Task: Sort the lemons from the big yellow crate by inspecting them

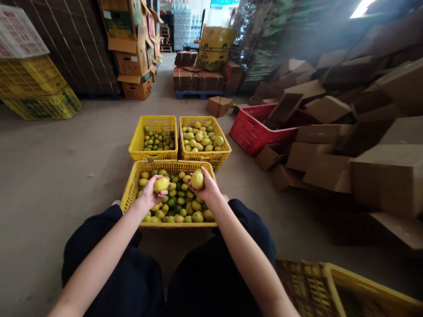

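Observation:
My left hand (152, 192) is closed round a yellow lemon (161, 185), held above the front yellow crate (128, 189). A paler, rounder lemon (197, 179) rests in the curled fingers of my right hand (209, 187), over the right side of the same crate. Below both hands lie many loose lemons (180, 201), yellow to dark green. Behind stand two more yellow crates: the left one (155, 155) has small greenish fruit inside, while the right one (205, 157) is filled higher with larger, yellower fruit. My hands are apart from each other.
A red crate (246, 132) stands to the right beside a heap of cardboard boxes (330, 163). Another yellow crate (330, 281) is near my right knee. Stacked crates (39, 83) stand at far left. A blue pallet (194, 94) with boxes is behind.

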Action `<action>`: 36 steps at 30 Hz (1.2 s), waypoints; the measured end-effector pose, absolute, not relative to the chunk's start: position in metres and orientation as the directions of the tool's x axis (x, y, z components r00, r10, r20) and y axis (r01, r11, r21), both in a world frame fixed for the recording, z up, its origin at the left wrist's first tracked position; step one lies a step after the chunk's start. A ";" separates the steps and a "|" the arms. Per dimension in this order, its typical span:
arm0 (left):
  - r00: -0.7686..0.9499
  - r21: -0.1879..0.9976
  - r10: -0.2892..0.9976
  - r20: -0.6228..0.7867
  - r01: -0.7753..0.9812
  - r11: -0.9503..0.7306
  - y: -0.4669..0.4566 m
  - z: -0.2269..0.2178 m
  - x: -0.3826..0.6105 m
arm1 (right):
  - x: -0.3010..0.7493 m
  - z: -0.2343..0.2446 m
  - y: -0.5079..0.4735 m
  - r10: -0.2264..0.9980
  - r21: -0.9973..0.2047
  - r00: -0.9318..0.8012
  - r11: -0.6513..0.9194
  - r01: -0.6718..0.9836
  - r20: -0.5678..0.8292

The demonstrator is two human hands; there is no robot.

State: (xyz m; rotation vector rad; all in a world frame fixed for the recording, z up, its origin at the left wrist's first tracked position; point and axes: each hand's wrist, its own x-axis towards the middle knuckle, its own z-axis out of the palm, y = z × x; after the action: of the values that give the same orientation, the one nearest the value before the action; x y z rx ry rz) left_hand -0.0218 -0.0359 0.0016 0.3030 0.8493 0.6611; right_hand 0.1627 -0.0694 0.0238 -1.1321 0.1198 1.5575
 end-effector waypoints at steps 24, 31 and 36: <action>0.352 0.309 0.796 -0.492 -0.784 0.538 -0.033 0.012 -0.010 | 0.157 0.025 -0.067 0.975 -0.404 0.005 -0.087 -0.911 -0.222; 0.343 0.312 0.813 -0.471 -0.797 0.517 -0.035 0.014 -0.010 | 0.156 0.027 -0.068 0.980 -0.408 0.008 -0.076 -0.910 -0.200; 0.357 0.319 0.837 -0.413 -0.805 0.501 -0.037 0.013 -0.008 | 0.155 0.027 -0.068 0.979 -0.415 0.019 -0.068 -0.907 -0.201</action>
State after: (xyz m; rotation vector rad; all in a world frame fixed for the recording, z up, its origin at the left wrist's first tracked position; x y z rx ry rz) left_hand -0.0077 -0.0368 0.0133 0.0649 0.5734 1.0605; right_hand 0.1548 -0.0676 0.0270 -0.5012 -0.1818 1.5633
